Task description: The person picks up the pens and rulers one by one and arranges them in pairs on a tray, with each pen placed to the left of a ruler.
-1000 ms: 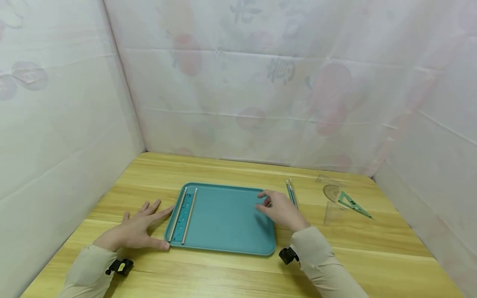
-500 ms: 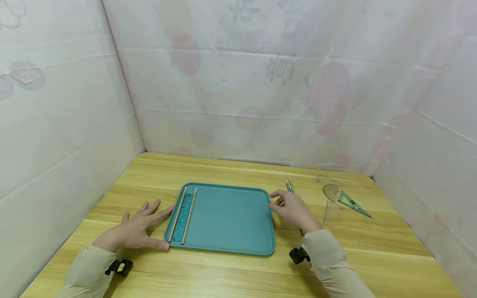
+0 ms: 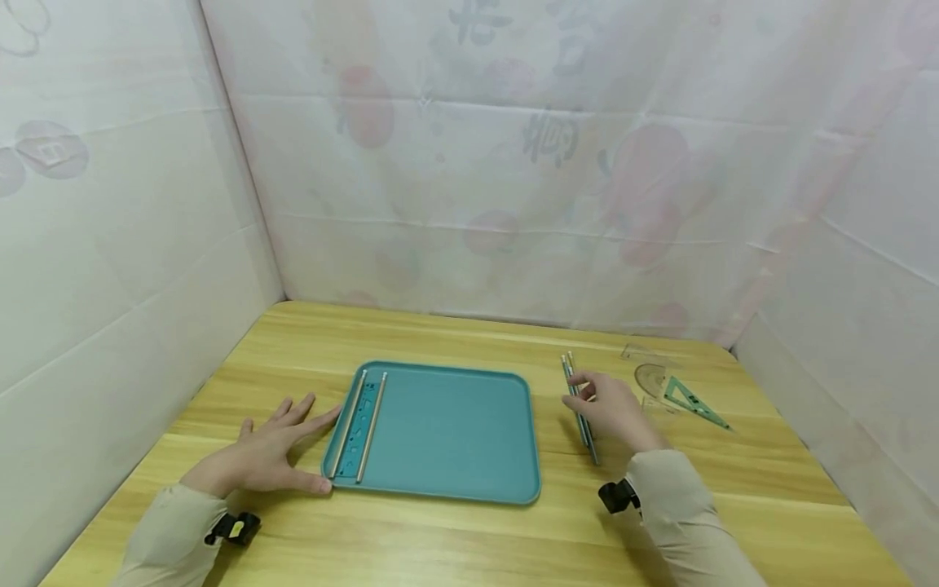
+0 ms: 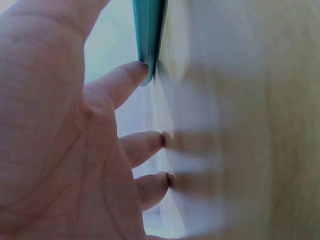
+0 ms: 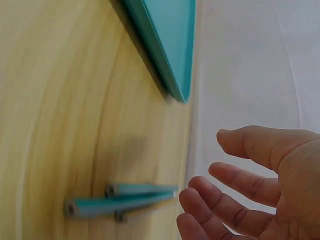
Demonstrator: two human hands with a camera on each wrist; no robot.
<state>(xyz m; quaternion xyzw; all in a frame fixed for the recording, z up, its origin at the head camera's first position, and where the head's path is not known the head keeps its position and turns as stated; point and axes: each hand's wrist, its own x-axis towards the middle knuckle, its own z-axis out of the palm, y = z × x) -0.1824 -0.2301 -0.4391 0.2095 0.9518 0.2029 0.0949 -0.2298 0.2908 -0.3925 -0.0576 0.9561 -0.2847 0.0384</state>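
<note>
My left hand [image 3: 267,456] lies spread beside the teal tray [image 3: 455,432], its thumb and index finger touching the tray's left edge; the left wrist view shows fingertips on the table. Inside the tray, at its left side, a teal stencil ruler [image 3: 359,432] lies between two pencils [image 3: 348,424] with pale ends. Right of the tray my right hand [image 3: 612,408] hovers over a small bunch of pencils [image 3: 584,430], fingers loosely bent. In the right wrist view these pencils [image 5: 125,202] lie on the table, apart from the fingers.
Further right lie a green set square [image 3: 693,401], a clear protractor [image 3: 650,378] and other clear drawing tools, partly behind the right hand. Cloth walls [image 3: 469,261] stand behind and beside the wooden table [image 3: 440,546].
My right hand has moved right, from above the tray's right side to over the pencils on the table. The left hand and the tray have stayed put.
</note>
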